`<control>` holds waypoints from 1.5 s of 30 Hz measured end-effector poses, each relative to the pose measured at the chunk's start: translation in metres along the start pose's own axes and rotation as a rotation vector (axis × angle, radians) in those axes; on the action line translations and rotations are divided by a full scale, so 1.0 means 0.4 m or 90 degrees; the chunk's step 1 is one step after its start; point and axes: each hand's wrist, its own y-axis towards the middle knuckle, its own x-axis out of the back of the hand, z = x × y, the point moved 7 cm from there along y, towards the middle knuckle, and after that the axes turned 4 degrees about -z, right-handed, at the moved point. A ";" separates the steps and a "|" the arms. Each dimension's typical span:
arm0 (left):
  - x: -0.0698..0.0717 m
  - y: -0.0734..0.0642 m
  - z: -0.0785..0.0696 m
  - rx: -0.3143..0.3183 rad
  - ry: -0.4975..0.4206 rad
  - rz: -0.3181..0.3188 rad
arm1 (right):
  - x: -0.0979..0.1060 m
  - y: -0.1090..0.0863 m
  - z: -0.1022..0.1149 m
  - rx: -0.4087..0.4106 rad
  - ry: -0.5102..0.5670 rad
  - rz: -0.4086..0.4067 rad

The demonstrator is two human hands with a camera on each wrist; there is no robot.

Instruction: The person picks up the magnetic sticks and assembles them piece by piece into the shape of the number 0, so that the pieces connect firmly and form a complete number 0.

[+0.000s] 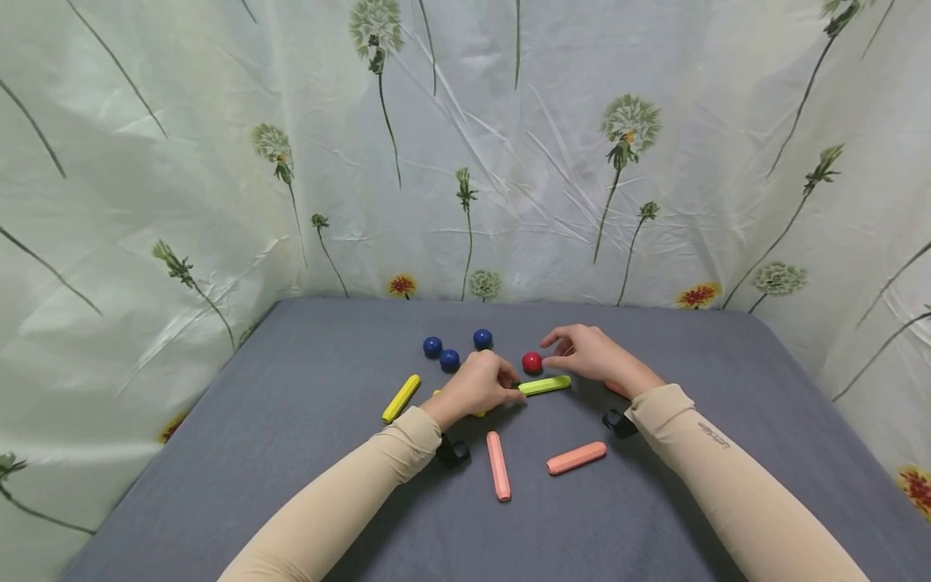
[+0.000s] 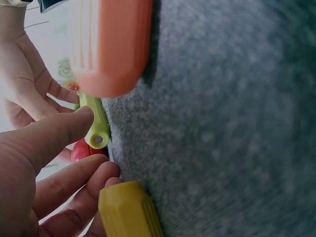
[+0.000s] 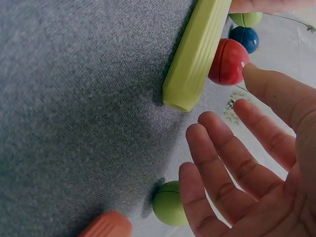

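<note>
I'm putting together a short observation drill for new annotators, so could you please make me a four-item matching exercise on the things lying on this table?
Column one
1. Red ball
2. Lime-green stick
3. Blue balls
4. Stick farthest left in the head view

Column two
A. Three of them, beyond the left hand
B. Yellow
C. Close to the thumb of the right hand
D. One end close to the left hand

Right pairs: 1-C, 2-D, 3-A, 4-B
</note>
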 end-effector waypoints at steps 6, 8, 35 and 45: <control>-0.004 0.000 0.000 0.000 0.010 -0.008 | -0.013 0.015 -0.001 0.001 0.007 0.009; -0.005 -0.001 0.000 0.000 0.011 -0.013 | -0.018 0.020 0.001 0.000 0.011 0.013; -0.006 0.007 -0.002 0.014 0.015 -0.014 | -0.047 0.058 -0.006 -0.002 0.061 0.059; -0.011 0.005 -0.002 0.015 0.026 -0.014 | -0.060 0.061 0.010 0.012 0.050 0.050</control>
